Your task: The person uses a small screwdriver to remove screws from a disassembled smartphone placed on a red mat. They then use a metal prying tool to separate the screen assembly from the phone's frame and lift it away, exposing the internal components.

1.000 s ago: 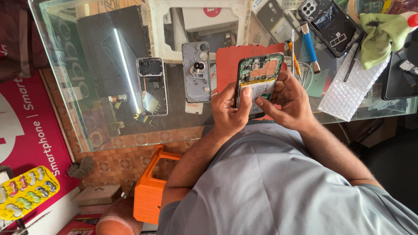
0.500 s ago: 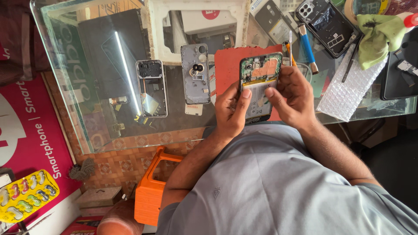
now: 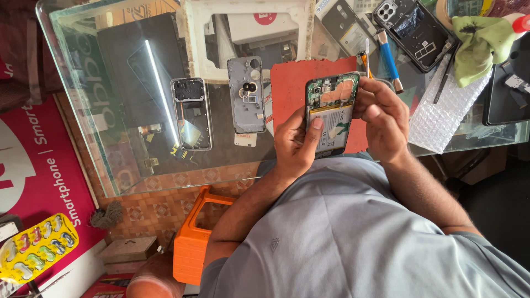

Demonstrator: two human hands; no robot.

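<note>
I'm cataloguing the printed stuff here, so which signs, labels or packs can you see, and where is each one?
Poster: magenta with white lettering, left floor.
Blister card: yellow, coloured pieces, bottom left.
Battery label: white patch inside the opened phone, held by left hand and right hand.

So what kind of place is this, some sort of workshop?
Most likely a phone repair bench. Both hands hold an opened smartphone with its battery showing, spare back covers lie on the glass table, and a blue-handled tool sits nearby.
</note>
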